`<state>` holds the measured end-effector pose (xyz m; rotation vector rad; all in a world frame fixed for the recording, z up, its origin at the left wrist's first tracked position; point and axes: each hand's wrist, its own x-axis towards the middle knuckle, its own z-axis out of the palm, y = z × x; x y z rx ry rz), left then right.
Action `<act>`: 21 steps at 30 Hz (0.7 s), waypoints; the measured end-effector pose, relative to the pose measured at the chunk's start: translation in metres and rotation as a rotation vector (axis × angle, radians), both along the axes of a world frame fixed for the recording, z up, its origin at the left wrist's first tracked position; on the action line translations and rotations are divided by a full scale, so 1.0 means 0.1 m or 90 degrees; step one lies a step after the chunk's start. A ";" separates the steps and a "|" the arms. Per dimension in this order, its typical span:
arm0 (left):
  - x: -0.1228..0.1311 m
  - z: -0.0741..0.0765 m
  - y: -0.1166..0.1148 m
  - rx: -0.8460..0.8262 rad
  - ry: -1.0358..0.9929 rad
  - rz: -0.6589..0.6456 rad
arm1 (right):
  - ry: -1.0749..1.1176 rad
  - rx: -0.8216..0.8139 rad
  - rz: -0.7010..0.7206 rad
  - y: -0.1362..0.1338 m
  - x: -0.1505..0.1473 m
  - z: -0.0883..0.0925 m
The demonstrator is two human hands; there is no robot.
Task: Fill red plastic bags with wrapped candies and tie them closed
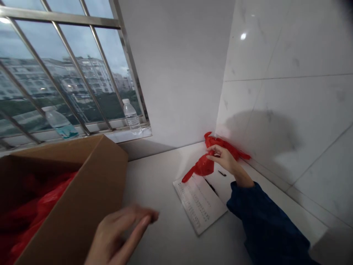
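Note:
My right hand [224, 159], in a dark blue sleeve, reaches to the far corner of the white counter and pinches a crumpled red plastic bag [205, 163]. More red plastic [234, 149] lies against the tiled wall behind it. My left hand [121, 235] hovers low in the foreground beside a cardboard box [91, 191], fingers stretched out and blurred, holding nothing. Under the right hand lies a printed paper sheet [200, 204] with a dark pen [211, 186] on it.
The open cardboard box at the left holds red plastic [30, 217]. Two clear water bottles [131, 117] [59, 123] stand on the window sill behind metal bars. White tiled walls close the counter [165, 176] at the back and right.

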<state>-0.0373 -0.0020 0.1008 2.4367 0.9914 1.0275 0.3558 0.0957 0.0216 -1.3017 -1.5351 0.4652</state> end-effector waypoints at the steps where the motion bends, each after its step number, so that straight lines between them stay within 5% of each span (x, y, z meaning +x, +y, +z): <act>1: 0.08 -0.02 0.11 -0.019 -0.020 0.010 | 0.010 0.001 0.035 -0.04 -0.10 0.02; 4: 0.32 -0.20 0.46 -0.073 -0.071 0.064 | 0.018 -0.012 0.121 -0.13 -0.36 -0.02; 7: 0.44 -0.52 0.73 -0.086 0.015 0.087 | -0.024 -0.049 0.187 -0.19 -0.51 -0.18; 12: 0.49 -0.97 0.83 -0.093 0.093 0.046 | -0.095 -0.060 0.154 -0.32 -0.70 -0.42; 21: 0.60 -1.21 0.81 -0.114 0.146 0.023 | -0.299 -0.036 0.119 -0.49 -1.11 -0.59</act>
